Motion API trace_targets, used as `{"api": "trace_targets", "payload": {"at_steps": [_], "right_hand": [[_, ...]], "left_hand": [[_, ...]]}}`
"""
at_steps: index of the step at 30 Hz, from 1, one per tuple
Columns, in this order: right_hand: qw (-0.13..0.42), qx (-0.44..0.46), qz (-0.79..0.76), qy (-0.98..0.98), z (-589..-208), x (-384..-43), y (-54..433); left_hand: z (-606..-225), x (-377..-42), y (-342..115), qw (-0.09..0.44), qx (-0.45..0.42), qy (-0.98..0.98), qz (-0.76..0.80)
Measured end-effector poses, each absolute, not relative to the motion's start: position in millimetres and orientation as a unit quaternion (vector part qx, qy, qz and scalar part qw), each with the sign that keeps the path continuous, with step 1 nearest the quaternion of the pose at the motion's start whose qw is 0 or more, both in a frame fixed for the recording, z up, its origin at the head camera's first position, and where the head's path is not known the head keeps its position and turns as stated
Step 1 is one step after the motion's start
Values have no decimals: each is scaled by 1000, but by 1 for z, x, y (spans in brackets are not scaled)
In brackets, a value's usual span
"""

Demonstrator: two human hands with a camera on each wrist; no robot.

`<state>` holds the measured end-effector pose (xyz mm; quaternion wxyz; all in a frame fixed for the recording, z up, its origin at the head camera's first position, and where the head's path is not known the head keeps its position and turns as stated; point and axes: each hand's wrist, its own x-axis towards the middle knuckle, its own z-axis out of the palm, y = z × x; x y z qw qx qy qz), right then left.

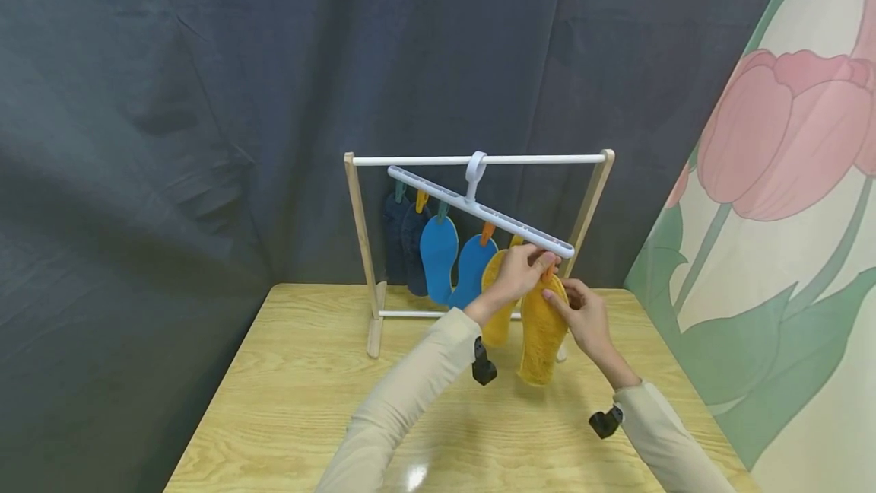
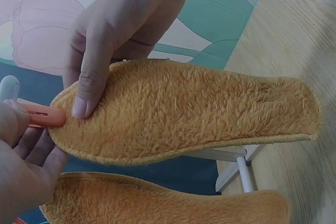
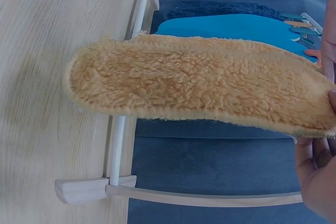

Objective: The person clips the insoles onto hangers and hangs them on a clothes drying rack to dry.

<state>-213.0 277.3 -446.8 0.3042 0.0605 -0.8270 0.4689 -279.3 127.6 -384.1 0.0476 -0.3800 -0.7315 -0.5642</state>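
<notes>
My left hand (image 1: 518, 274) pinches an orange clothespin (image 2: 48, 116) just under the low right end of a white clip hanger (image 1: 509, 221). The clothespin's tip is on the top edge of a fuzzy yellow insole (image 1: 541, 337), which hangs lengthwise down. On that insole's right upper edge, my right hand (image 1: 587, 319) pinches with the thumb on the front face. Beside it hangs a second yellow insole (image 2: 173, 200), partly behind the left hand. Two blue insoles (image 1: 439, 257) and two dark navy ones hang farther left from coloured clothespins.
The hanger hooks over the top bar (image 1: 547, 160) of a wooden rack (image 1: 361, 227) and tilts down to the right. Under it is a wood-grain table (image 1: 274, 394). A dark curtain (image 1: 274, 97) stands behind, and a tulip-patterned wall (image 1: 773, 265) is on the right.
</notes>
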Motion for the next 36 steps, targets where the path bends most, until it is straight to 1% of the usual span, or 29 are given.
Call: {"api": "trace_targets", "payload": {"at_steps": [12, 19, 23, 29, 33, 36], "right_hand": [[303, 78, 496, -810, -453, -215, 275], [281, 79, 496, -818, -455, -213, 276], [270, 70, 497, -822, -453, -210, 275], [275, 79, 487, -825, -436, -195, 266], [281, 72, 486, -824, -445, -197, 270], [283, 58, 486, -824, -458, -203, 278]], "left_hand": [[-387, -277, 127, 34, -371, -704, -605], [-388, -277, 125, 33, -371, -711, -596], [-390, -279, 125, 41, -375, -714, -590], [-393, -280, 123, 40, -374, -700, -606], [-394, -279, 121, 55, -365, -700, -611], [-396, -279, 119, 84, -347, -713, -603]]}}
